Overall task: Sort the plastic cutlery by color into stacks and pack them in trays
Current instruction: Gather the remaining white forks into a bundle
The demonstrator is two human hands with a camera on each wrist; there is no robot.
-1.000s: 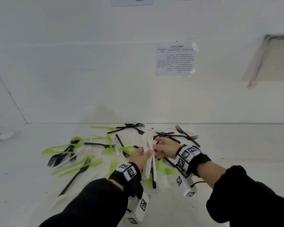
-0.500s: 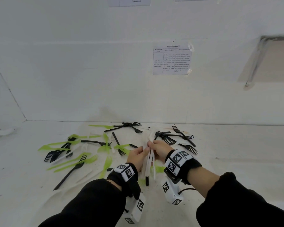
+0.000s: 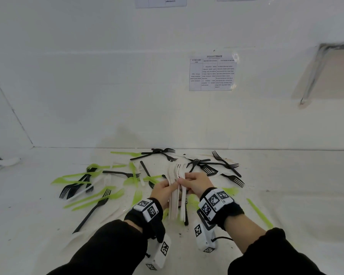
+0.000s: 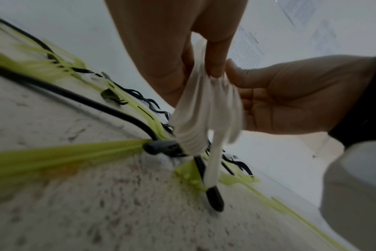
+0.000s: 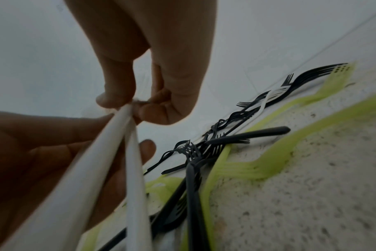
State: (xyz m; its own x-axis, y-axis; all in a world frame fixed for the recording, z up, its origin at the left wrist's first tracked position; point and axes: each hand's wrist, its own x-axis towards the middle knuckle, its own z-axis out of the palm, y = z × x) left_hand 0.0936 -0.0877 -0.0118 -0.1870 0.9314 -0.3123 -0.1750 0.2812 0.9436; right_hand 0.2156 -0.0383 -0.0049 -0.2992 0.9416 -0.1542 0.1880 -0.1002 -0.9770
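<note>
Gripping white forks, left hand and right hand work below an "INSIGHTTRACE" sheet.

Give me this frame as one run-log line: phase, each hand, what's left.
phase: stacking white cutlery | left hand: grips white cutlery bundle | right hand: pinches bundle | remaining: green cutlery, black forks scattered

White wall ahead of the fingertips, meeting a white speckled work surface beneath them. Printed sheet taped to the wall up and to the right of the fingers: table layout, header legible as "INSIGHTTRACE", body text too small to read. Two more sheets cut off at the top edge. Small white object far left of the fingers; identity unclear.
</note>
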